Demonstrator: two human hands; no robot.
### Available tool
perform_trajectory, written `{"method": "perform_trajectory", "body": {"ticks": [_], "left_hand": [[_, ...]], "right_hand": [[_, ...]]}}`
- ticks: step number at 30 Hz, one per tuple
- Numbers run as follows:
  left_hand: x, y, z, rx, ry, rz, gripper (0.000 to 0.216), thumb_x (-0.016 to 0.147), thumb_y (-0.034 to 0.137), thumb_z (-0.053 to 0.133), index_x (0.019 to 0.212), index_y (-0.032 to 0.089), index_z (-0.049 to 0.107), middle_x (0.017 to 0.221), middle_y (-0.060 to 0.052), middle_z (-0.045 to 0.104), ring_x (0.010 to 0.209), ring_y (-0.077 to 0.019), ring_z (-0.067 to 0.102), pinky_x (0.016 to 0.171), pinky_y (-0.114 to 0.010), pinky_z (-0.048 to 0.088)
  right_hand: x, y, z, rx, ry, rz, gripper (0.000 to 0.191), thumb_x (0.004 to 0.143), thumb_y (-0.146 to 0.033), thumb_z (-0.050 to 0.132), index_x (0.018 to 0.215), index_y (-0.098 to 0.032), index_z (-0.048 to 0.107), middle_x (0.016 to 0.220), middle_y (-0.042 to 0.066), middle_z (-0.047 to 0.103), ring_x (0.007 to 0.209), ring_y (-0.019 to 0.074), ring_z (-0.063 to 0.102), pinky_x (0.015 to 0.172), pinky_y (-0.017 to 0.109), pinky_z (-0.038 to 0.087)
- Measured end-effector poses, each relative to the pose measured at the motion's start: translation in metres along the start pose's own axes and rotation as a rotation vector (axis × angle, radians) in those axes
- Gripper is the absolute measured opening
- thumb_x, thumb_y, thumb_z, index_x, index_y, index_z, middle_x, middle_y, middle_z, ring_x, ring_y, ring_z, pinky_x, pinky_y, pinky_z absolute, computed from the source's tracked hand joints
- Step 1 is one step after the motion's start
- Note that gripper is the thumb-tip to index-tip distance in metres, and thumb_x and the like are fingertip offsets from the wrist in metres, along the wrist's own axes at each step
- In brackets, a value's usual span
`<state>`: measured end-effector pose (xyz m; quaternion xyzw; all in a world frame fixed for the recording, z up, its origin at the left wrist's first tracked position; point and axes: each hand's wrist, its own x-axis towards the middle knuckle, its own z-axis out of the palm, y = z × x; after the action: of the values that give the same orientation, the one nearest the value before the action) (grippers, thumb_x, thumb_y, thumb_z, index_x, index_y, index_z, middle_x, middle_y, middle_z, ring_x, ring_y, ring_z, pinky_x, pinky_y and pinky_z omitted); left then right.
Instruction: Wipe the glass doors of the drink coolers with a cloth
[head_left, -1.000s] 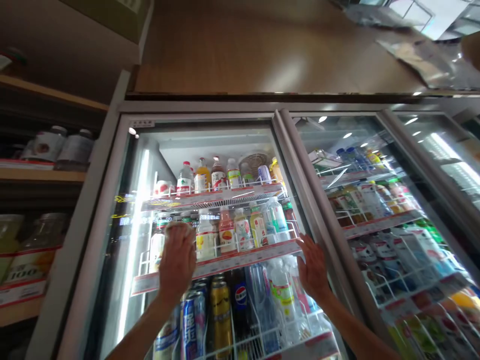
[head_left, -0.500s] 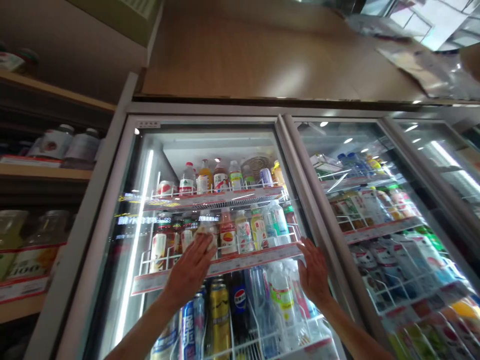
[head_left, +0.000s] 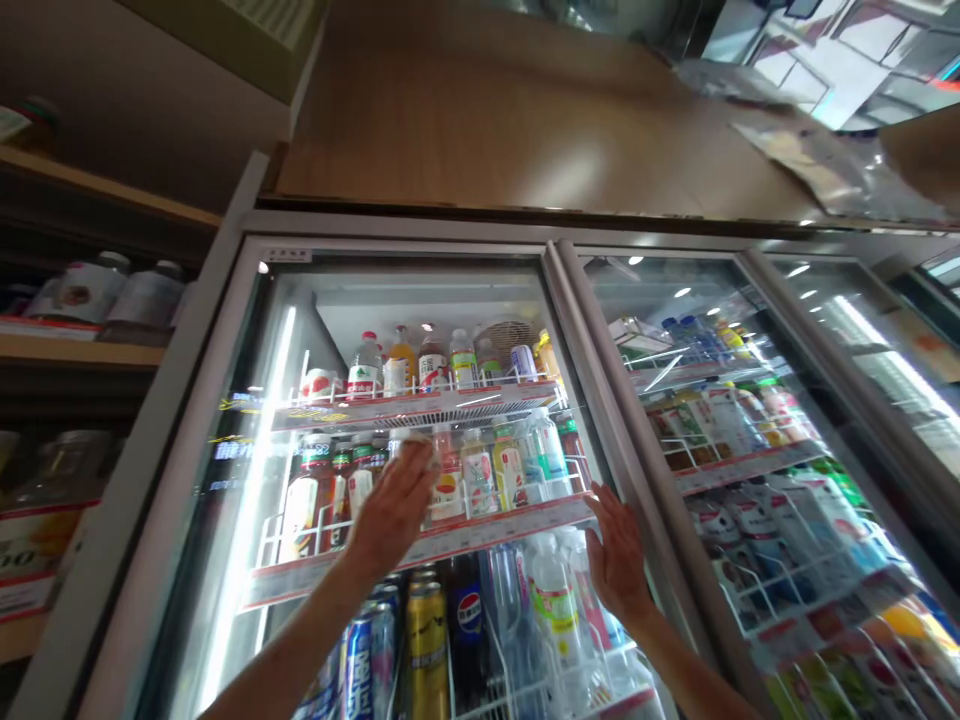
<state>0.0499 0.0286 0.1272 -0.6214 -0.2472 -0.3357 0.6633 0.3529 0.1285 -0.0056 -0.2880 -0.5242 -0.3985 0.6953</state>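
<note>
My left hand (head_left: pixel 396 510) is raised against the glass door (head_left: pixel 420 285) of a drinks fridge. A pale, crumpled cloth (head_left: pixel 429 448) shows at its fingertips, pressed between hand and glass; most of it is hidden. Lower right, my right hand (head_left: pixel 616 555) rests on the same pane beside the door's metal frame (head_left: pixel 600 370), fingers stretched out and holding nothing. Behind the pane, near my left hand, stand a bottle with an orange-red label (head_left: pixel 448 488) and other bottled drinks. Beneath are a dark Pepsi bottle (head_left: pixel 469 620) and a gold can (head_left: pixel 427 640).
Two more glass doors (head_left: pixel 705 300) continue to the right, with drinks behind them. At the left, open wooden shelves (head_left: pixel 82 347) hold jars and bottles. A wooden panel (head_left: pixel 480 120) spans the top, and clear plastic wrapping (head_left: pixel 817 165) lies at its upper right.
My left hand has moved slightly up the glass with the cloth. The view has shifted a little, and my right hand stays by the door frame.
</note>
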Motion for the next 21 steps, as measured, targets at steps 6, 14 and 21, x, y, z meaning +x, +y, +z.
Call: {"method": "perform_trajectory", "body": {"ticks": [6,14,21], "left_hand": [[0.016,0.034,0.015,-0.005,0.155,-0.148,0.038,0.085,0.015,0.04,0.123,0.013,0.047,0.14,-0.015,0.039,0.138,-0.0277,0.021,0.105,-0.05,0.037],[0.042,0.035,0.021,-0.01,0.138,-0.075,0.034,0.087,0.014,0.038,0.119,0.014,0.05,0.135,-0.013,0.047,0.134,-0.0264,0.032,0.101,-0.047,0.042],[0.039,0.095,0.037,-0.215,-0.023,0.337,0.034,0.085,0.014,0.043,0.118,0.016,0.051,0.135,-0.006,0.049,0.137,-0.0202,0.023,0.108,-0.037,0.035]], "right_hand": [[0.002,-0.001,-0.001,0.01,0.0,-0.006,0.038,0.092,-0.026,0.029,0.127,-0.021,0.042,0.131,0.011,0.051,0.127,0.0246,0.042,0.1,0.05,0.034],[0.003,-0.003,-0.005,0.098,0.011,0.027,0.042,0.093,-0.027,0.027,0.134,-0.019,0.034,0.133,0.013,0.049,0.128,0.0243,0.041,0.101,0.051,0.033],[0.004,-0.004,-0.007,0.152,0.037,0.06,0.042,0.094,-0.029,0.026,0.134,-0.021,0.033,0.129,0.012,0.052,0.126,0.0239,0.043,0.1,0.05,0.035]]}}
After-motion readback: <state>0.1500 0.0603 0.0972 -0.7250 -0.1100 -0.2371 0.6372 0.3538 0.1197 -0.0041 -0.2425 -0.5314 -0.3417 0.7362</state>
